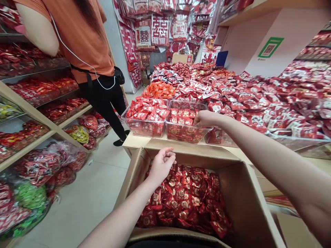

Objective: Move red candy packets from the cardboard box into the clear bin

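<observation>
My right hand (pixel 205 119) reaches over the right side of a clear plastic bin (pixel 184 133). Its fingers are curled down against small red candy packets (pixel 181 117) lined up in that bin; what they hold, if anything, is hidden. Above the far left part of an open cardboard box (pixel 248 193) hovers my left hand (pixel 163 163), its fingers loosely bent and the thumb apart, with no packet visible in it. Many red-and-gold candy packets (pixel 183 196) lie loose inside the box, directly below that hand.
Another clear bin of red packets (pixel 147 112) stands left of the first. Behind and to the right, heaped red packets (pixel 243 96) cover the counter. A person in an orange top (pixel 80 41) stands at shelves (pixel 49 134) on the left. Bagged goods (pixel 41 162) lie low there.
</observation>
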Action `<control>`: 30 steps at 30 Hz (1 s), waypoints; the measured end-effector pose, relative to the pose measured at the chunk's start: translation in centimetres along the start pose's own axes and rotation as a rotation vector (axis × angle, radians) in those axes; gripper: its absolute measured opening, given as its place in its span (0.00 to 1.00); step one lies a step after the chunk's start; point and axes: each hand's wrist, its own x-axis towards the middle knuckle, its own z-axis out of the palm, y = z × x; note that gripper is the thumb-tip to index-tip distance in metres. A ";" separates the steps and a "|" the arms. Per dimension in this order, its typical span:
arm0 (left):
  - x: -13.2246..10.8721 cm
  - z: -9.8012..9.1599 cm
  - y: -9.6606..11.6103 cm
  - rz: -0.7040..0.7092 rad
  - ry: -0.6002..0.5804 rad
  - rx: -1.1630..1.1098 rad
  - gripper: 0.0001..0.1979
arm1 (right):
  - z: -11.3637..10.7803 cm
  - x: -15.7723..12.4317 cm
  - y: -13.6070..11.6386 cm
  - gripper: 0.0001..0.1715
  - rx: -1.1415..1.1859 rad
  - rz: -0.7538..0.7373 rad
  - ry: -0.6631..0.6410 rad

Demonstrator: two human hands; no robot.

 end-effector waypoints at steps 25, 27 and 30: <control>0.2 -0.5 -0.8 0.000 -0.168 0.435 0.13 | -0.5 -1.9 -0.5 0.17 0.080 -0.052 0.225; -0.1 -1.2 -1.5 -0.021 -0.226 0.567 0.13 | 0.6 -5.7 -1.7 0.18 0.198 -0.073 0.313; -0.3 -2.2 -3.5 -0.119 -0.265 0.791 0.21 | 5.9 -10.1 -3.3 0.16 0.413 -0.207 -0.121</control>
